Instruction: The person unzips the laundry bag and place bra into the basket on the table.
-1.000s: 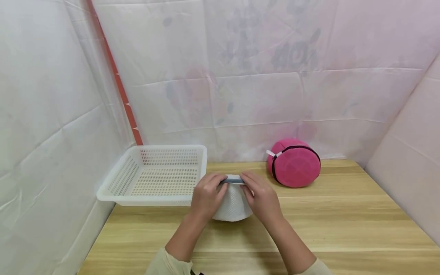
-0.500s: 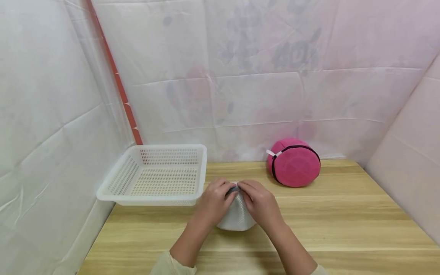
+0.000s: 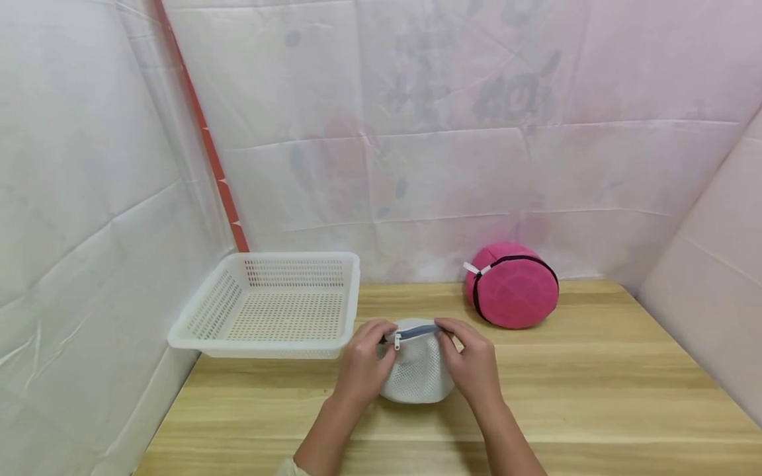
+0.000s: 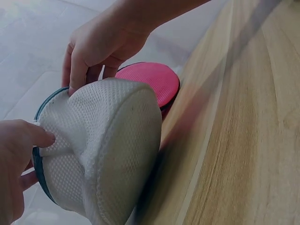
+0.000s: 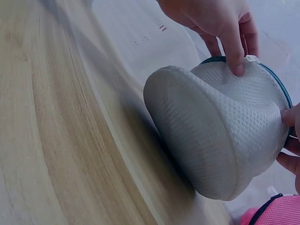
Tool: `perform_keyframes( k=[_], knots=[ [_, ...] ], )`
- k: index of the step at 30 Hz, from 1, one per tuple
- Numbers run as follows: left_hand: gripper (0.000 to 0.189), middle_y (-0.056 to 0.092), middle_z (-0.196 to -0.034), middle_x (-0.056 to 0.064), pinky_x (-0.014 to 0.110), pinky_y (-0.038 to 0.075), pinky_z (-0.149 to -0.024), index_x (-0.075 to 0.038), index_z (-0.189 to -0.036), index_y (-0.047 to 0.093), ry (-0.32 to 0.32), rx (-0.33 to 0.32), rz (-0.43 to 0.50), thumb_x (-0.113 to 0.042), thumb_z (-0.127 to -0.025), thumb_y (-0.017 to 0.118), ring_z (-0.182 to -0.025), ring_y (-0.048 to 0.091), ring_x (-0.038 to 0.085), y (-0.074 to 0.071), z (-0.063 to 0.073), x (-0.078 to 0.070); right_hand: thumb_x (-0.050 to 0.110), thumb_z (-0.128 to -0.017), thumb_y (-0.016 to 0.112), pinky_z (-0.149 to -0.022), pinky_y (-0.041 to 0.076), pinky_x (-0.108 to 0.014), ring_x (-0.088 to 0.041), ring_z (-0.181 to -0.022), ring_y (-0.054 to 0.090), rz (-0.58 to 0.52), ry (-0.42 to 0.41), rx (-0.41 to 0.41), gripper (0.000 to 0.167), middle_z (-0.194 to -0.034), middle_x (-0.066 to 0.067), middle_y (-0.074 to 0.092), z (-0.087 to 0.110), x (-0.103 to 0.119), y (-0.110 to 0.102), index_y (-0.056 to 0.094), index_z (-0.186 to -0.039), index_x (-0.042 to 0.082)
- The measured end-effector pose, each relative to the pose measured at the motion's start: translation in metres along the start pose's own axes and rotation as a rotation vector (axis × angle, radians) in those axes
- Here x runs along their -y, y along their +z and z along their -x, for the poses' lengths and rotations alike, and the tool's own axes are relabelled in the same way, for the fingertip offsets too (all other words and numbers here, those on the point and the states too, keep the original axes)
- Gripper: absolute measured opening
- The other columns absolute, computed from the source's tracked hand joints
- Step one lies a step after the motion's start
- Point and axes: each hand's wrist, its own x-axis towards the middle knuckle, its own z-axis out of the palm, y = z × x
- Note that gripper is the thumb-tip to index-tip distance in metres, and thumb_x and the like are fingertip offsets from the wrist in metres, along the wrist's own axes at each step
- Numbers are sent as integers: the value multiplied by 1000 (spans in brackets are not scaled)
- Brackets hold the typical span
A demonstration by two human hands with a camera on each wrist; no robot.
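Note:
A white mesh laundry bag [image 3: 417, 373] is held between both hands at the middle of the table. Its grey-blue zipper [image 3: 419, 330] runs along the top edge, with the white pull hanging at the left end. My left hand [image 3: 364, 360] pinches the bag's rim beside that pull. At the zipper's other end, my right hand [image 3: 473, 357] pinches the rim between thumb and fingers. From the left wrist view, the bag's mesh side [image 4: 93, 126] looks creased and its round base faces the table. In the right wrist view the flat base [image 5: 192, 136] hangs tilted close to the wood.
A white perforated plastic basket [image 3: 351, 311] stands behind and left of the hands. Toward the back right sits a pink zipped mesh bag [image 3: 516, 291] with black trim. White sheeting [image 3: 440, 172] walls in the wooden table [image 3: 595, 396] at the back and sides.
The bag has come slightly toward me and to the right. My hands first drew together, bunching the zippered rim, then spread apart, and the zipper pull now shows.

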Motion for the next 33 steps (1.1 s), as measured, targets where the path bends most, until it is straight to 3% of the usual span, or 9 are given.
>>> perform_keyframes(
  k=[7, 14, 17, 20, 22, 25, 28, 33],
  knots=[
    [23, 72, -94, 2, 19, 57, -75, -7, -93, 75, 41, -126, -48, 6, -74, 79, -90, 69, 15, 1, -7, 5, -4, -76, 74, -105, 37, -7, -29, -105, 67, -14, -140, 8, 35, -114, -12, 71, -4, 10, 7, 73, -111, 1],
    [22, 71, -99, 7, 21, 58, -80, -1, -100, 75, 112, -220, -22, 7, -80, 74, -93, 69, 19, -5, -21, 3, -8, -72, 80, -102, 45, -15, -30, -108, 65, -25, -234, -31, 44, -117, -16, 68, -12, 25, 20, 73, -114, 4],
    [20, 72, -101, 6, 22, 58, -82, -2, -102, 76, 145, -151, -33, 4, -83, 73, -96, 69, 19, -6, -25, 3, -10, -73, 79, -92, 54, -24, -28, -107, 66, 27, -214, -21, 41, -116, -15, 68, -12, 25, 25, 75, -111, 5],
    [19, 72, -100, 4, 23, 59, -80, -4, -103, 76, 147, -2, -80, -2, -84, 75, -94, 70, 17, -9, -24, 2, -7, -73, 80, -85, 58, -34, -28, -106, 67, 71, -186, 27, 37, -116, -15, 69, -8, 23, 26, 76, -108, 5],
    [18, 72, -99, 4, 22, 59, -77, -5, -103, 76, 122, 103, -108, -5, -84, 76, -92, 70, 16, -11, -21, 1, -3, -74, 81, -86, 58, -37, -28, -107, 67, 82, -182, 73, 36, -116, -14, 69, -3, 20, 26, 76, -108, 6],
    [18, 72, -98, 3, 20, 58, -72, -5, -103, 76, 55, 206, -117, -8, -86, 75, -87, 69, 14, -13, -17, 0, 2, -76, 80, -96, 53, -28, -28, -112, 65, 34, -169, 154, 37, -119, -12, 68, 2, 15, 25, 74, -112, 7],
    [14, 71, -93, 1, 18, 56, -67, -6, -99, 76, -5, 226, -97, -9, -86, 75, -80, 67, 11, -12, -12, 1, 4, -78, 79, -107, 42, -18, -30, -117, 62, -62, -153, 199, 36, -122, -11, 67, 6, 12, 26, 73, -114, 7],
    [8, 69, -82, -1, 14, 51, -61, -7, -90, 77, -35, 151, -55, -8, -82, 78, -71, 62, 6, -2, -2, 4, -1, -76, 80, -110, 39, -18, -36, -117, 62, -164, -192, 193, 34, -119, -12, 70, 11, 7, 30, 75, -109, 4]
  ],
)
